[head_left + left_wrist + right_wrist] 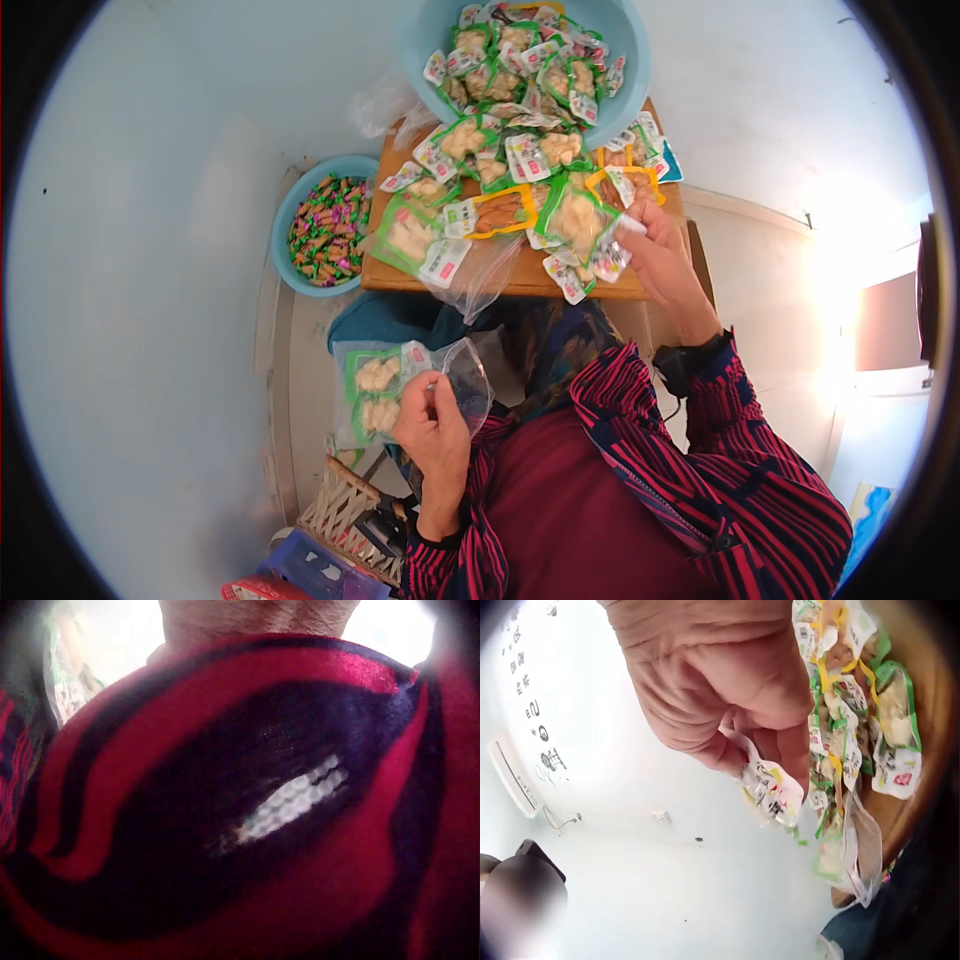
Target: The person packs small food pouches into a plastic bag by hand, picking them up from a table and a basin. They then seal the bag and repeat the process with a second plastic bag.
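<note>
My left hand (435, 425) grips the edge of a clear plastic bag (462, 375) low in front of my lap. Inside the bag lie green-edged snack packets (378, 375) with pale, lumpy contents. Over the front of the wooden table, my right hand (668, 265) pinches the white end of a similar green-edged snack packet (578, 222). The right wrist view shows that hand (720, 675) from close by, with the packet's printed end (772, 791) between thumb and fingers. In the left wrist view a striped sleeve (300, 877) hides most of the left hand's work.
A blue basin (640, 60) heaped with packets stands at the back of the wooden table (620, 288). Yellow-edged packets (503, 211) and another filled clear bag (410, 240) lie before it. Lower left are a basin (283, 240) of small wrapped sweets and a woven basket (340, 515).
</note>
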`<state>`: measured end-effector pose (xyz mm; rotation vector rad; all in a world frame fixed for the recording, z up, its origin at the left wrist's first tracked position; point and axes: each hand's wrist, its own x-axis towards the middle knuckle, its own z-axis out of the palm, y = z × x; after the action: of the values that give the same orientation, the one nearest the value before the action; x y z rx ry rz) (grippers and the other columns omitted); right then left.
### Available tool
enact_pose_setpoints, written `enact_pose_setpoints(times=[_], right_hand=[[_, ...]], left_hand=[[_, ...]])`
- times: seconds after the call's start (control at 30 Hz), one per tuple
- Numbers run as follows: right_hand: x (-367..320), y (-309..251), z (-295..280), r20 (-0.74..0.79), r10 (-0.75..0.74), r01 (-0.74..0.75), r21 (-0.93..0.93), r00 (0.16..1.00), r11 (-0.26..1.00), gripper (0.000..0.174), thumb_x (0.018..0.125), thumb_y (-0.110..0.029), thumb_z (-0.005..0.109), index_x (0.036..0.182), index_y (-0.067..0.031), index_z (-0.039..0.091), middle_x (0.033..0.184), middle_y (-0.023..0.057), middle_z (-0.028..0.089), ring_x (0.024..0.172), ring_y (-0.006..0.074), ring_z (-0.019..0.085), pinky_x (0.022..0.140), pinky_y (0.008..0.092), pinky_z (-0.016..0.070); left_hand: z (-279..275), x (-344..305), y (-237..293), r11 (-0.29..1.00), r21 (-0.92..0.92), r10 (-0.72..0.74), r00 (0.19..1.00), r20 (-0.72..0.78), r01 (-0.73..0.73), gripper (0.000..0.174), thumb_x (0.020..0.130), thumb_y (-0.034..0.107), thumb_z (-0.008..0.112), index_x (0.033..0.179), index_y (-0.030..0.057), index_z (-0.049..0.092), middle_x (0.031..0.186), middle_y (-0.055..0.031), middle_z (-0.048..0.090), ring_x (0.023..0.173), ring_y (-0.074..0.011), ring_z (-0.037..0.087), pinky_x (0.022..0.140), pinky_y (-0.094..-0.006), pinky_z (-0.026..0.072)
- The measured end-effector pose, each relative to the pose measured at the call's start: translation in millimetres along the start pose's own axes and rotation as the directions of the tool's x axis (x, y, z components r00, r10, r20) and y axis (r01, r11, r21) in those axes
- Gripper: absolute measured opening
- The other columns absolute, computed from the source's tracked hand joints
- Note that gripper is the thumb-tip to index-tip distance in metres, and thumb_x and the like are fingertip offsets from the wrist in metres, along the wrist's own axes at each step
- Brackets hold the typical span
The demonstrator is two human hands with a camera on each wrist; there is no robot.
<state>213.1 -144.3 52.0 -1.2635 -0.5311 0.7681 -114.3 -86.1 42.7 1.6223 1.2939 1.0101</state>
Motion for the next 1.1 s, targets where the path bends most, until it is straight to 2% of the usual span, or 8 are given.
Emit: enact_pose_setpoints(times=[0.2,0.3,0.47,0.53,0.73,0.83,0.9,1.1], right_hand=[[-55.3,9.7,28.1,0.474,0.346,-0.414,0.042,0.810,0.909,0.014,0.095,-0.003,0.064,0.099,-0.0074,0.051,0.091,-0.0012,0.061,0.083,0.0064,0.060,0.073,0.0248,0.0507],[-73.2,22.6,42.9,0.499,0.512,-0.524,-0.130,0.699,0.842,0.013,0.096,-0.005,0.064,0.100,-0.0062,0.051,0.090,-0.0014,0.060,0.082,0.0062,0.060,0.074,0.0246,0.0512],[-89.2,34.6,79.4,0.520,0.562,-0.580,-0.147,0.643,0.801,0.028,0.100,-0.003,0.057,0.127,0.0015,0.057,0.109,0.0062,0.069,0.094,0.0117,0.066,0.086,0.0282,0.0547],[-92.8,38.5,92.5,0.538,0.579,-0.632,-0.106,0.613,0.768,0.027,0.100,-0.004,0.057,0.127,0.0015,0.057,0.109,0.0060,0.069,0.093,0.0115,0.066,0.084,0.0278,0.0548],[-87.8,71.3,117.2,0.587,0.580,-0.662,-0.097,0.565,0.743,0.023,0.102,-0.007,0.055,0.123,-0.0003,0.060,0.107,0.0048,0.069,0.091,0.0104,0.066,0.075,0.0263,0.0546],[-90.3,71.9,143.4,0.613,0.582,-0.718,-0.033,0.535,0.695,0.023,0.102,-0.008,0.056,0.123,-0.0008,0.060,0.107,0.0044,0.068,0.094,0.0118,0.066,0.079,0.0275,0.0555],[-89.0,90.2,144.6,0.613,0.617,-0.699,-0.143,0.493,0.700,0.022,0.102,-0.009,0.057,0.122,-0.0009,0.061,0.108,0.0052,0.068,0.098,0.0147,0.066,0.084,0.0297,0.0564],[-94.6,118.7,174.5,0.695,0.583,-0.828,0.032,0.421,0.560,0.020,0.101,-0.012,0.058,0.118,-0.0006,0.061,0.110,0.0066,0.067,0.100,0.0164,0.065,0.085,0.0313,0.0559]], left_hand=[[2.5,0.9,-0.9,1.000,0.001,0.029,1.000,-0.009,-0.029,0.007,0.094,0.006,0.067,0.100,0.0026,0.068,0.063,0.0001,0.057,0.056,-0.0052,0.050,0.052,-0.0244,0.0409],[2.0,1.5,4.2,0.998,0.017,0.061,0.998,-0.026,-0.060,0.006,0.095,0.006,0.066,0.100,0.0028,0.067,0.062,0.0029,0.055,0.056,-0.0028,0.047,0.051,-0.0226,0.0384],[2.6,0.8,6.7,0.998,0.001,0.064,0.997,-0.039,-0.064,0.006,0.094,0.005,0.067,0.099,0.0039,0.068,0.060,0.0008,0.055,0.055,-0.0039,0.048,0.050,-0.0236,0.0392],[0.1,0.2,7.3,0.993,0.073,0.097,0.995,0.010,-0.097,0.008,0.092,0.005,0.067,0.100,0.0035,0.067,0.070,-0.0106,0.065,0.057,-0.0183,0.063,0.055,-0.0322,0.0489],[-2.3,-1.0,8.3,0.994,0.065,0.086,0.996,0.019,-0.087,0.009,0.092,0.005,0.067,0.101,0.0035,0.067,0.082,-0.0157,0.070,0.070,-0.0295,0.070,0.062,-0.0365,0.0539],[2.7,-1.3,1.2,0.983,0.054,0.179,0.982,-0.055,-0.176,0.008,0.091,0.004,0.068,0.100,0.0038,0.068,0.061,-0.0081,0.060,0.052,-0.0132,0.056,0.052,-0.0298,0.0450],[0.6,-0.7,4.5,0.982,0.055,0.185,0.981,-0.055,-0.182,0.009,0.091,0.004,0.068,0.100,0.0039,0.068,0.063,-0.0084,0.061,0.053,-0.0143,0.057,0.053,-0.0303,0.0458],[0.6,-1.9,1.0,0.977,0.064,0.209,0.976,-0.059,-0.205,0.012,0.091,0.005,0.068,0.102,0.0037,0.069,0.073,-0.0103,0.066,0.059,-0.0177,0.062,0.057,-0.0312,0.0491]])
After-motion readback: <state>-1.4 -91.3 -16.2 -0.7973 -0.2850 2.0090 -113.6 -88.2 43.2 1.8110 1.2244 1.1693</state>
